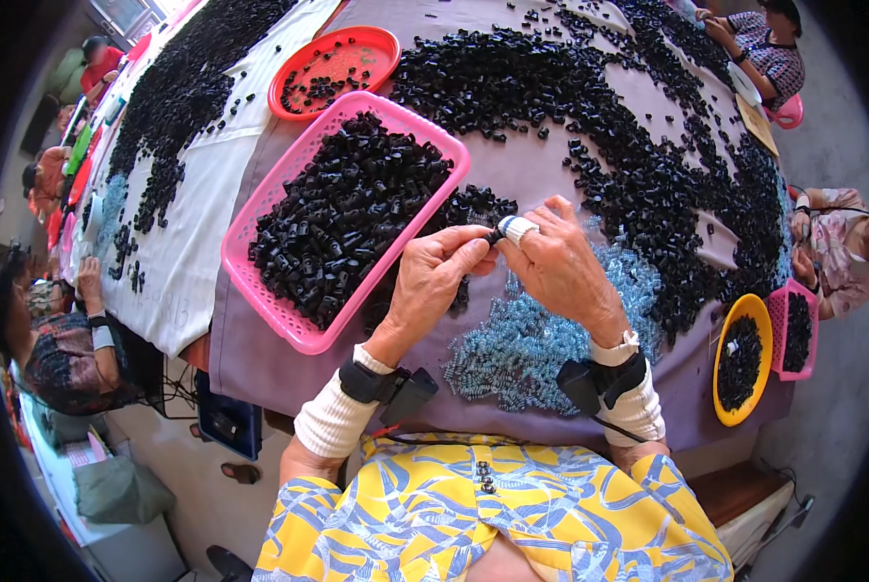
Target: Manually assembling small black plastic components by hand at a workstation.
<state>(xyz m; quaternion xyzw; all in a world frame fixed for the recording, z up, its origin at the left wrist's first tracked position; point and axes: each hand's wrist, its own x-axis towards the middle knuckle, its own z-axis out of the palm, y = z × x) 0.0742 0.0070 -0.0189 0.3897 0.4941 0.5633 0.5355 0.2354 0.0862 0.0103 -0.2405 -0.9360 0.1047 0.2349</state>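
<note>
In front of my chest, both hands meet over the table. My left hand [433, 278] pinches a small black plastic part [494, 236] between thumb and fingertips. The fingers of my right hand [563, 264] close on that same part from the other side; one finger wears a white cloth cover [520, 228] with a dark stripe. Just below the right hand spreads a heap of small shiny pale-blue coils [522, 354] that look like springs. A pink plastic basket [243, 276] filled with black parts [347, 213] stands left of my hands, tilted slightly in view.
Loose black parts [512, 82] cover much of the purple cloth [250, 359]. Beyond the basket is a red round tray [386, 48] with a few parts. At right lie a yellow tray [766, 339] and a smaller pink basket [811, 330]. Other people sit around the table.
</note>
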